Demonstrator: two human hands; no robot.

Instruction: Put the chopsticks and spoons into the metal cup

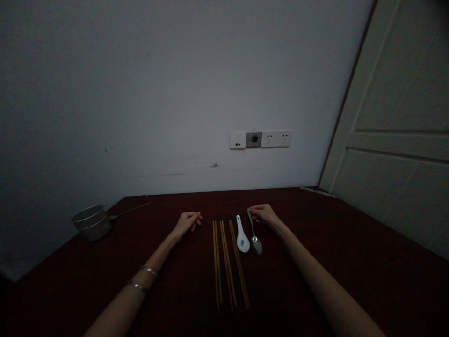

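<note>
My right hand pinches the handle tip of a metal spoon, whose bowl points toward me on the dark table. Just left of it lies a white ceramic soup spoon with a blue mark in its bowl. Further left, three pairs of wooden chopsticks lie lengthwise, roughly side by side. To the left of the chopsticks rests my left hand, its fingers curled closed and apart from them. I see nothing in that hand.
A metal pot with a long thin handle stands at the table's far left. The dark red tabletop meets a pale wall carrying switches and sockets. A panelled door rises at the right.
</note>
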